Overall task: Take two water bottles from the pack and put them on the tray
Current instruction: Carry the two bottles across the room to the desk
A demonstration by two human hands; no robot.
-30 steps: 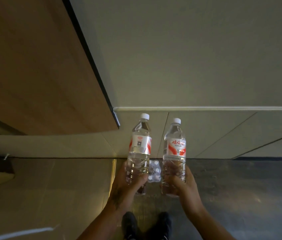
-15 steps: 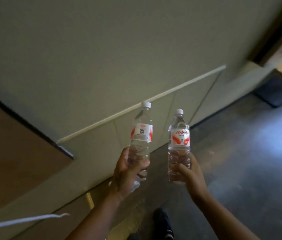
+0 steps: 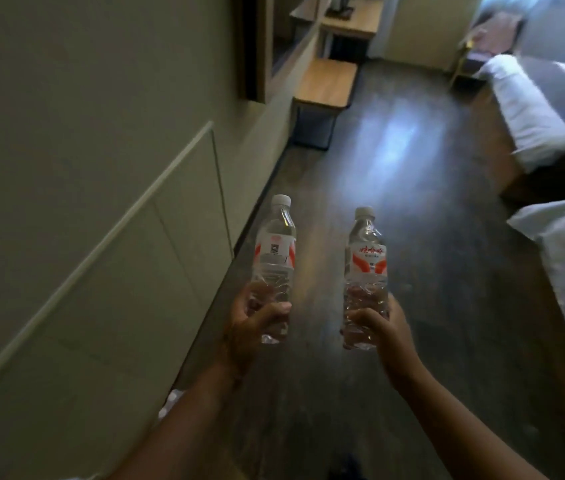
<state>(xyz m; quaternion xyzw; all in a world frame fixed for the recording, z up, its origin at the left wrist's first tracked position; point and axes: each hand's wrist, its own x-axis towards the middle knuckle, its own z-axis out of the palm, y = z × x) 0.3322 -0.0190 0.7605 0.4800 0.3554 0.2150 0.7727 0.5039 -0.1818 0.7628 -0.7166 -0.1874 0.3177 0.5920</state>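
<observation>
Two hands gripping bottles: left hand (image 3: 251,327) QR-label bottle (image 3: 274,258); right hand (image 3: 383,327) red-script bottle (image 3: 366,271), script unreadable.

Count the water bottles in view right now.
2. One bottle upright in the left hand, one bottle upright in the right hand. The pack is out of view.

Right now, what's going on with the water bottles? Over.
Left hand shut on left bottle, right hand shut on right bottle. Both upright, caps on. No tray in sight. Floor ahead open.
</observation>
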